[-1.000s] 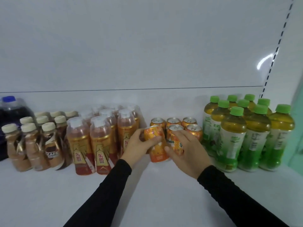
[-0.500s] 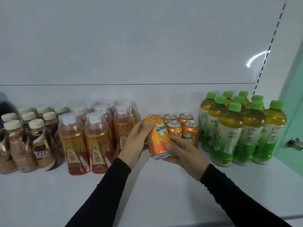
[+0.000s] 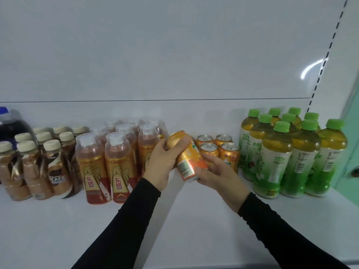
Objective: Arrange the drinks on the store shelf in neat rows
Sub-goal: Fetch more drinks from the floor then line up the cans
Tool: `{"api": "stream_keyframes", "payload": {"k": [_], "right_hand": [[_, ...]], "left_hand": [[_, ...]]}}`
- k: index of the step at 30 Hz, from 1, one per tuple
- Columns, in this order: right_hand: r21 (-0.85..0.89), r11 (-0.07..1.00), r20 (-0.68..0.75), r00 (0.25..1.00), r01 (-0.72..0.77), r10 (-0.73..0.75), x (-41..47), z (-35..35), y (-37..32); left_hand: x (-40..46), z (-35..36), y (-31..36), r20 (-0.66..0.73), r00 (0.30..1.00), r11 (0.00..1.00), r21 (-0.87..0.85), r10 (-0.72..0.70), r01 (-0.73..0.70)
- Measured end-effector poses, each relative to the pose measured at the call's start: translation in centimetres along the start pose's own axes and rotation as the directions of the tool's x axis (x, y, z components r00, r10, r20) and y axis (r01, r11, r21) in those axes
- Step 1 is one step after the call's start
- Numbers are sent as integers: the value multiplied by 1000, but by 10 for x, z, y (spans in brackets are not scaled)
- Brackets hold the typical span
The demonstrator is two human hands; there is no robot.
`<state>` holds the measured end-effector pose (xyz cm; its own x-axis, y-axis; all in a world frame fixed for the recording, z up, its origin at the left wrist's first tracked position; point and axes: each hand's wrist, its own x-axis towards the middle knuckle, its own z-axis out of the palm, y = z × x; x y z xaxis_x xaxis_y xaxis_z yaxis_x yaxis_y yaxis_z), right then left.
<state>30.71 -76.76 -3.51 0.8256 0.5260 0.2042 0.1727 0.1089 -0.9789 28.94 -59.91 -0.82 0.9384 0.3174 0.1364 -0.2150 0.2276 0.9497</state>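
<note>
Both hands hold one orange can point(image 3: 186, 158) tilted above the shelf point(image 3: 184, 220), just left of the four standing cans point(image 3: 217, 150): the left hand point(image 3: 163, 162) curls over its top, the right hand point(image 3: 217, 171) cradles its base, probably turning the label forward before setting it down.

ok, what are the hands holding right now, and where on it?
One orange can, tilted: left hand grips its top end, right hand cradles its lower side and base.
</note>
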Motion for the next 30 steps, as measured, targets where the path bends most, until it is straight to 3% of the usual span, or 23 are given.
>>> {"api": "stream_keyframes", "payload": {"k": [3, 6, 8, 12, 14, 21, 24, 26, 30], "right_hand": [[289, 950, 28, 993, -114, 111, -1, -3, -1], [378, 907, 72, 982, -187, 172, -4, -4, -2], [345, 920, 79, 983, -184, 167, -4, -6, -2], [-28, 995, 46, 995, -92, 94, -4, -3, -7], [-91, 993, 7, 997, -73, 74, -2, -2, -8], [254, 956, 21, 990, -143, 142, -5, -4, -8], [303, 932, 56, 980, -198, 190, -5, -5, -9], [237, 954, 50, 983, -184, 177, -5, -6, -9], [-155, 987, 1, 999, -42, 43, -4, -4, -10]], "left_hand": [[0, -3, 2, 33, 999, 999, -8, -40, 40], [2, -3, 2, 60, 994, 995, -24, -91, 92], [1, -1, 3, 47, 995, 996, 13, -87, 87], [1, 5, 5, 16, 999, 998, 47, -48, 47], [1, 9, 5, 7, 999, 998, 38, -48, 47], [4, 10, 8, 63, 992, 994, 10, -111, 111], [6, 7, 7, 31, 991, 991, 29, -133, 132], [7, 7, 6, -4, 992, 991, 38, -125, 125], [9, 10, 5, -46, 995, 993, 66, -90, 93]]}}
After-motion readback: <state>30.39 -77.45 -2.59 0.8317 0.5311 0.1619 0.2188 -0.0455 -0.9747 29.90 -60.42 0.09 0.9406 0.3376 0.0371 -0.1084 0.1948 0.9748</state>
